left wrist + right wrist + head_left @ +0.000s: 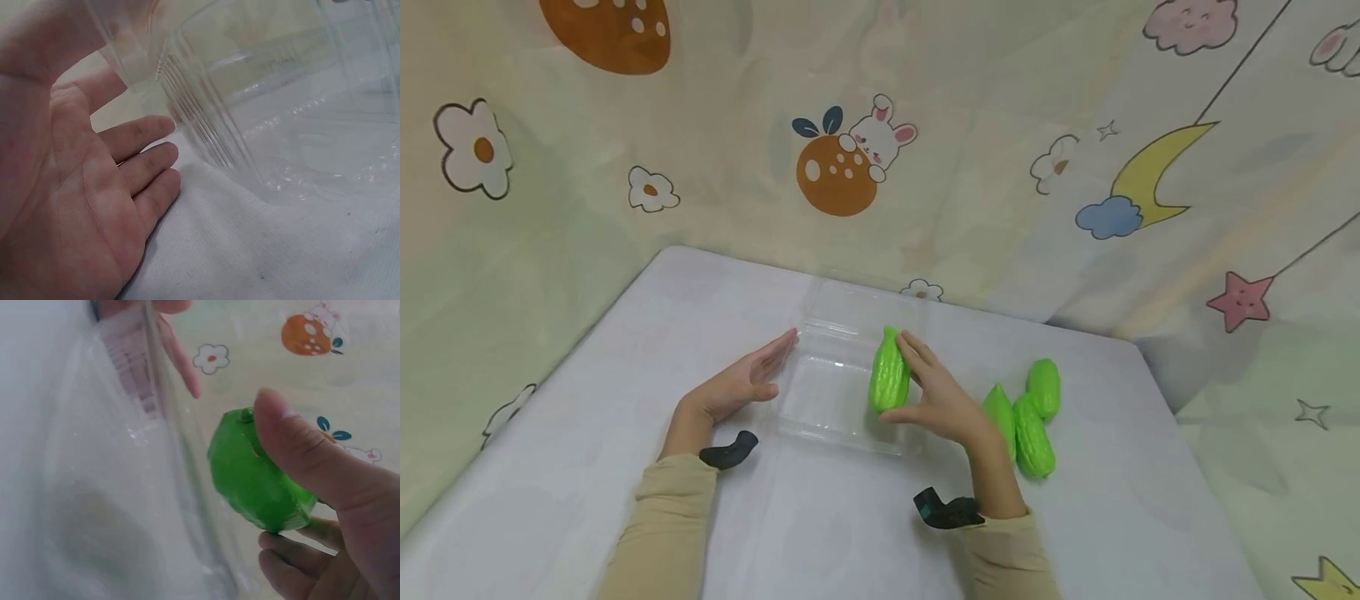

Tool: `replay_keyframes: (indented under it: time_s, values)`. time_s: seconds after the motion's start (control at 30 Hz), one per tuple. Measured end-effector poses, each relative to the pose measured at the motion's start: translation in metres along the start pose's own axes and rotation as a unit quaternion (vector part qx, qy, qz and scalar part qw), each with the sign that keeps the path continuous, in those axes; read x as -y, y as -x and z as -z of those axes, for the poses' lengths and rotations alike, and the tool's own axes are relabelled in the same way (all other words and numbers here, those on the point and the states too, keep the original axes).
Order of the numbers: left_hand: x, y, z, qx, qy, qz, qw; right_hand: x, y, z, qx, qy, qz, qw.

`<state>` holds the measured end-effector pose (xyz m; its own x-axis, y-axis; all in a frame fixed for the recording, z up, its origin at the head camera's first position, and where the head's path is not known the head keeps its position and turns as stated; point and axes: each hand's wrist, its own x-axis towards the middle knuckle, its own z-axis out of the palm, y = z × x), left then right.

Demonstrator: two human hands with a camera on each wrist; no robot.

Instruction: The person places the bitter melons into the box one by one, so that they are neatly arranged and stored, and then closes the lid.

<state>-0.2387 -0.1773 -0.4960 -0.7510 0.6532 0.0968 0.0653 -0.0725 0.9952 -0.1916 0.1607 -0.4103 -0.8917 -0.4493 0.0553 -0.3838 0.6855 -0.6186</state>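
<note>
My right hand (pixel 946 398) grips a bright green toy bitter melon (pixel 890 372) between thumb and fingers, above the right part of a clear plastic box (pixel 820 396). In the right wrist view the bitter melon (pixel 256 472) is seen end-on, beside the box's wall (pixel 187 469). My left hand (pixel 737 385) is at the box's left side, its fingers extended and holding nothing. In the left wrist view the fingertips (pixel 165 153) come up close to the ribbed corner of the box (pixel 200 119); whether they touch it I cannot tell.
Three more green bitter melons (pixel 1034 437) lie grouped on the white table (pixel 1120 500), right of my right hand. The box's clear lid (pixel 865 307) extends behind it towards the table's back edge. A patterned cloth (pixel 722 150) hangs behind the table.
</note>
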Motion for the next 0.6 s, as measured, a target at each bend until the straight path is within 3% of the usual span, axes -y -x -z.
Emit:
replay_keyframes:
  time_s: [0.27,0.6]
  values:
    - [-0.003,0.001,-0.003,-0.003,0.001,-0.003,1.0000,0.009,-0.014,-0.019,-0.025,-0.006,-0.007,0.9996]
    - [-0.005,0.000,-0.003,-0.019,-0.014,0.010,0.9997,0.023,-0.025,-0.035,-0.026,0.007,-0.002,0.9996]
